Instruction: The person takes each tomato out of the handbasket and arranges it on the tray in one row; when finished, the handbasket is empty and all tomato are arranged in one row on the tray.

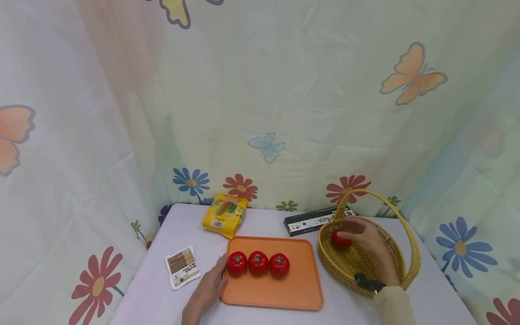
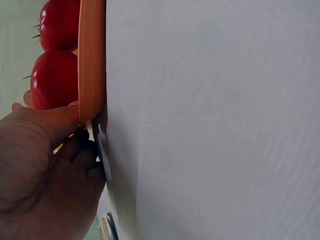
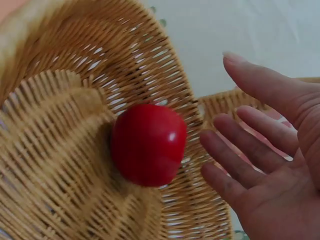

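My left hand (image 1: 209,285) grips the left edge of an orange tray (image 1: 276,291). In the left wrist view its thumb lies at the tray's rim and the other fingers are bent below it. Three red tomatoes (image 1: 257,263) sit in a row on the tray, the leftmost beside my fingertips. Over the wicker basket (image 1: 345,268) is my right hand (image 1: 363,234). One more red tomato (image 3: 148,145) lies inside against the basket's wall. The right wrist view shows the fingers spread and apart from this tomato.
Behind the tray stands a yellow food packet (image 1: 225,215). A dark pasta box (image 1: 313,220) lies behind the basket, whose tall handle (image 1: 412,253) arches up. Left of my left hand is a flat white-and-brown packet (image 1: 183,267). A printed curtain (image 1: 308,99) hangs around the table.
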